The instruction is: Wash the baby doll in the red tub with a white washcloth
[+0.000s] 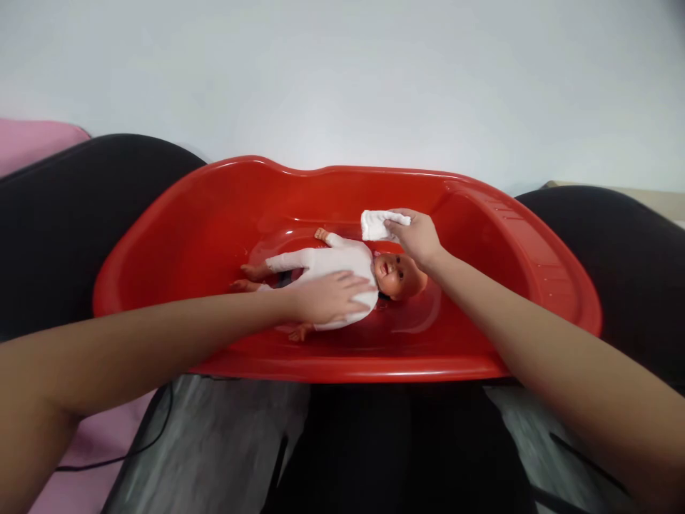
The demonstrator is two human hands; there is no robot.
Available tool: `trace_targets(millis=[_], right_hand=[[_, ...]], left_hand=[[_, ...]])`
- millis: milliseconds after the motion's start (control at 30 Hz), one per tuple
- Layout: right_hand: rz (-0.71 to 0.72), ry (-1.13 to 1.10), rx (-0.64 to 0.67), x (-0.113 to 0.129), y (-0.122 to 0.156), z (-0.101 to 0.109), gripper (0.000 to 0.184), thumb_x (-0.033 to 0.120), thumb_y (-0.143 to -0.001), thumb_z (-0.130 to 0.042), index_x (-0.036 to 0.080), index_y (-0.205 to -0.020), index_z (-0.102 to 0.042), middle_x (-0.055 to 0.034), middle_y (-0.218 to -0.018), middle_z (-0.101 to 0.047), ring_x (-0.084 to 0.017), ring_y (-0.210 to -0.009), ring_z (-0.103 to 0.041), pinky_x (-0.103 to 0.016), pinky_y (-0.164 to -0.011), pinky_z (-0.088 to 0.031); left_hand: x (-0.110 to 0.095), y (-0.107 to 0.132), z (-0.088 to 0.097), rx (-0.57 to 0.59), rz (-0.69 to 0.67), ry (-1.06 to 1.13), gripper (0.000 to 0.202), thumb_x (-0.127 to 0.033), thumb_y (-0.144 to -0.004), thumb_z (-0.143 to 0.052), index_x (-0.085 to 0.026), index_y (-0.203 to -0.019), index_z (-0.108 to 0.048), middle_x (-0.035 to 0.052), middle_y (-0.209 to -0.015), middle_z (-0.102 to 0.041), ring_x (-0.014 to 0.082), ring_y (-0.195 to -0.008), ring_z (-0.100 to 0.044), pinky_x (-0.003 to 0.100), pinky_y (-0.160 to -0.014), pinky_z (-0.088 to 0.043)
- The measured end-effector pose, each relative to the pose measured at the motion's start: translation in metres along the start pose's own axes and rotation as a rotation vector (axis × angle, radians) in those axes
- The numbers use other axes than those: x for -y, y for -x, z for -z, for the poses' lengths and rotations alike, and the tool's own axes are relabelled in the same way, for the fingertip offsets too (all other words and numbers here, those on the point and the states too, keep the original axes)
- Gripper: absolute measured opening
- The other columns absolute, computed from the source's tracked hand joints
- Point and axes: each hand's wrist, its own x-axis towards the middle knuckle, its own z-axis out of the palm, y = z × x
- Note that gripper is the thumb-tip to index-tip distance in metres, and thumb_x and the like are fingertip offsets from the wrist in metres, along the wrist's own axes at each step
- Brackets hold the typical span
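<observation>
A baby doll (342, 263) in a white bodysuit lies on its back in a red baby bathtub (385, 368), its head toward the right and its feet toward the left. My left hand (327, 297) rests flat on the doll's chest and belly, fingers stretched out. Just above the doll's head, my right hand (420, 235) pinches a folded white cloth (373, 224) between thumb and fingers. The cloth hangs near the doll's head, seemingly apart from it. Part of the doll's near arm is hidden, with only its small hand showing below my left wrist.
Black rounded chair backs (48, 235) flank the tub on the left, with another black chair (604, 250) on the right. A pale wall (342, 78) stands behind. A black cable (133, 451) runs at the lower left by pink fabric (101, 453).
</observation>
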Motion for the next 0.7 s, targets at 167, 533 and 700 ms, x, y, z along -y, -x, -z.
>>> trace_targets(millis=[167,533,700], right_hand=[[0.014,0.144,0.014,0.001,0.001,0.003,0.025,0.032,-0.079,-0.069,0.020,-0.100,-0.072,-0.0073,-0.100,-0.072,-0.022,-0.091,-0.063,-0.037,-0.086,-0.051],[-0.284,-0.291,0.163,0.002,0.004,-0.009,0.027,0.039,-0.084,-0.068,0.024,-0.106,-0.063,-0.0040,-0.092,-0.066,-0.017,-0.073,-0.061,-0.028,-0.055,-0.051],[-0.287,-0.492,0.280,0.013,0.001,0.001,0.045,0.064,-0.088,-0.062,0.020,-0.101,-0.063,-0.0079,-0.091,-0.068,-0.019,-0.088,-0.067,-0.029,-0.068,-0.062]], left_hand=[[0.014,0.013,-0.019,0.019,0.018,0.058,0.035,-0.021,-0.062,-0.066,-0.036,-0.093,-0.075,0.0045,-0.121,-0.069,0.0319,-0.128,-0.058,0.051,-0.106,-0.046],[0.039,0.018,-0.020,0.142,-0.088,-0.024,0.038,-0.012,-0.073,-0.056,-0.039,-0.092,-0.074,-0.0063,-0.138,-0.065,0.0264,-0.148,-0.039,0.052,-0.124,-0.025],[0.037,0.012,-0.009,-0.032,-0.011,-0.037,0.034,-0.016,-0.072,-0.060,-0.031,-0.099,-0.075,0.0053,-0.122,-0.070,0.0278,-0.146,-0.042,0.044,-0.104,-0.049]])
